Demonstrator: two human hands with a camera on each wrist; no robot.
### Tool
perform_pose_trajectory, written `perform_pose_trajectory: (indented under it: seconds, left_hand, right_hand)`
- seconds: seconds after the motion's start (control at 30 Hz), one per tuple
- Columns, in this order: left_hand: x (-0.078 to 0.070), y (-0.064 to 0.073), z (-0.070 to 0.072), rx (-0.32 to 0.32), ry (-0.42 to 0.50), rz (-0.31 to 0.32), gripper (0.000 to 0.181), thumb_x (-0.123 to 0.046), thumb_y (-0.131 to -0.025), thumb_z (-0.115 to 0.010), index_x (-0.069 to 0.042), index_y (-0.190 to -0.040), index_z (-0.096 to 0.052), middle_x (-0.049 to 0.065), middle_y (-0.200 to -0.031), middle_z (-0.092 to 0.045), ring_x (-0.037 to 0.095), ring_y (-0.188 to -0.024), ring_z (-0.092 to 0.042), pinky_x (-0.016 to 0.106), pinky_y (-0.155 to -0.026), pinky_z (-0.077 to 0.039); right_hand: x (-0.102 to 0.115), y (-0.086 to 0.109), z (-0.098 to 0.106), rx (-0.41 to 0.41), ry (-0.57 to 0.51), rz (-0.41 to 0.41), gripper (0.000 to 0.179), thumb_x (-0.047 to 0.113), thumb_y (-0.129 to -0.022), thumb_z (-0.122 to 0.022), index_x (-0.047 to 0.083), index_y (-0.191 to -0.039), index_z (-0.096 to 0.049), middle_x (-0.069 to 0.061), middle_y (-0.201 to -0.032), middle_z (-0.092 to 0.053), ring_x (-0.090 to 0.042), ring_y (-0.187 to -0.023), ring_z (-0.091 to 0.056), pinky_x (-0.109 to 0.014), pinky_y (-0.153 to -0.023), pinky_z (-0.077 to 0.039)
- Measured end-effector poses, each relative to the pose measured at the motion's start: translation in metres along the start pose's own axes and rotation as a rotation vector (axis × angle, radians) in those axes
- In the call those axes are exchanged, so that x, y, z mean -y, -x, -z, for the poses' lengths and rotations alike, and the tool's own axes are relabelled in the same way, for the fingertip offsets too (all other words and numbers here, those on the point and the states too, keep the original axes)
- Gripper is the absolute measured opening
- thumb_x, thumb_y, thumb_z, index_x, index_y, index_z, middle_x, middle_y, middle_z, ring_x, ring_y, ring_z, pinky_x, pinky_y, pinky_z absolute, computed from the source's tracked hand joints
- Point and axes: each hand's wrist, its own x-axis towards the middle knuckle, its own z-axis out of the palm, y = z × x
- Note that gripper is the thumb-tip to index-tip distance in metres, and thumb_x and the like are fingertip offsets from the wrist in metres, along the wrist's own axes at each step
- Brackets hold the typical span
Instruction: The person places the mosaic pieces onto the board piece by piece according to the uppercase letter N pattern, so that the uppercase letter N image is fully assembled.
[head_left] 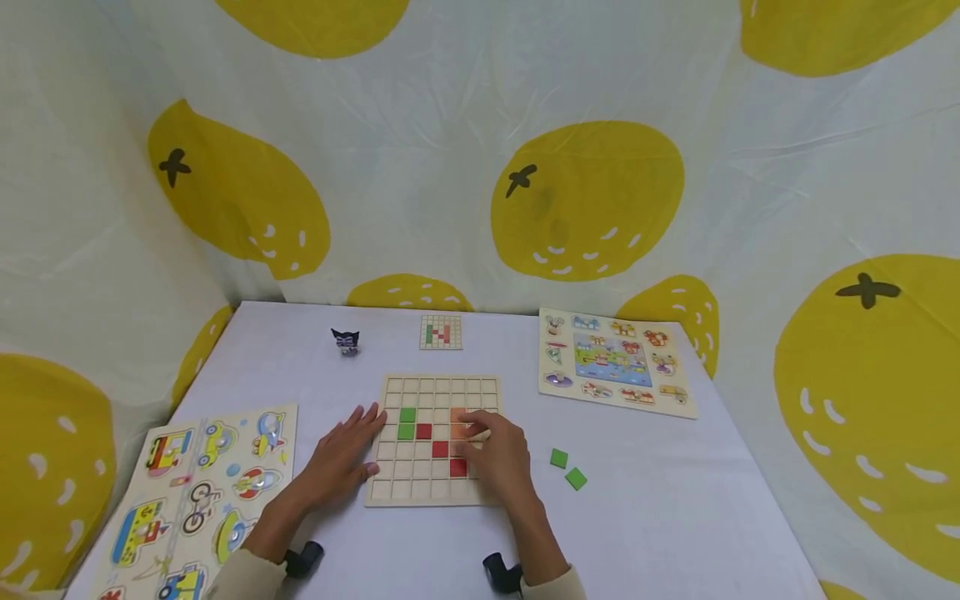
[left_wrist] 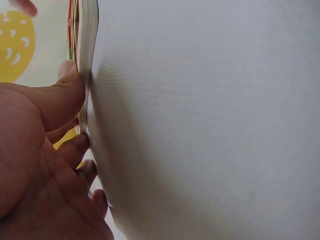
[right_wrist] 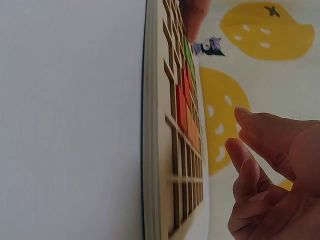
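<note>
A wooden grid board lies on the white table, holding two green tiles, three red tiles in a diagonal and a column of orange tiles, partly hidden by a hand. Against the board's left edge rests my left hand, fingers extended; its thumb touches the rim in the left wrist view. Just above the orange column hovers my right hand. In the right wrist view its fingers are loosely bent, apart from the thumb, with no tile between them. Two loose green tiles lie right of the board.
Behind the board is a small pattern card with green, red and orange squares. A dark-eared figurine stands to its left. A vehicle puzzle lies at left front, another picture puzzle at back right. Fruit-print cloth hangs behind.
</note>
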Motion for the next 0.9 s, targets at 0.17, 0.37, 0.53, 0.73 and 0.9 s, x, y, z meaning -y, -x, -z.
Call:
perform_pose_trajectory:
  seconds: [0.17,0.37,0.53,0.73,0.9]
  left_hand:
    - [0.001,0.000,-0.001,0.014,0.013,0.017,0.085,-0.015,-0.096,-0.077,-0.009,-0.168,-0.032,0.014,-0.177,-0.022,0.044,-0.165,-0.015,0.067,-0.130,-0.017]
    - [0.000,0.001,0.000,0.009,0.018,0.017,0.084,-0.016,-0.097,-0.076,-0.010,-0.168,-0.032,0.015,-0.177,-0.023,0.044,-0.165,-0.015,0.068,-0.130,-0.016]
    - [0.000,0.000,0.001,0.003,0.018,0.011,0.083,-0.015,-0.097,-0.076,-0.009,-0.168,-0.032,0.015,-0.177,-0.023,0.045,-0.165,-0.015,0.068,-0.129,-0.017]
    - [0.000,0.000,0.000,0.006,0.007,0.014,0.084,-0.016,-0.097,-0.076,-0.009,-0.168,-0.032,0.015,-0.177,-0.023,0.044,-0.165,-0.016,0.067,-0.130,-0.017]
    - [-0.001,0.001,0.000,0.011,0.021,0.016,0.084,-0.016,-0.097,-0.075,-0.010,-0.168,-0.031,0.014,-0.177,-0.022,0.043,-0.165,-0.015,0.066,-0.130,-0.016]
  right_hand:
    - [-0.012,0.002,0.019,-0.055,0.009,-0.048,0.039,0.013,-0.083,-0.091,0.026,-0.118,-0.080,0.002,-0.095,-0.074,-0.014,-0.071,-0.054,-0.025,-0.061,-0.043]
    - [-0.031,0.004,0.040,-0.102,0.050,-0.131,0.038,0.016,-0.085,-0.090,0.026,-0.120,-0.079,0.004,-0.097,-0.075,-0.016,-0.077,-0.054,-0.026,-0.066,-0.043]
    - [-0.050,0.008,0.056,-0.120,0.054,-0.176,0.037,0.016,-0.085,-0.089,0.024,-0.120,-0.079,0.001,-0.100,-0.076,-0.018,-0.078,-0.056,-0.028,-0.068,-0.044]
    - [-0.068,0.014,0.075,-0.132,0.075,-0.208,0.037,0.015,-0.086,-0.088,0.019,-0.121,-0.078,-0.003,-0.105,-0.077,-0.019,-0.086,-0.061,-0.029,-0.074,-0.045]
    - [-0.079,0.017,0.086,-0.134,0.139,-0.227,0.040,0.012,-0.084,-0.088,0.016,-0.122,-0.077,-0.007,-0.112,-0.077,-0.021,-0.086,-0.060,-0.031,-0.074,-0.043]
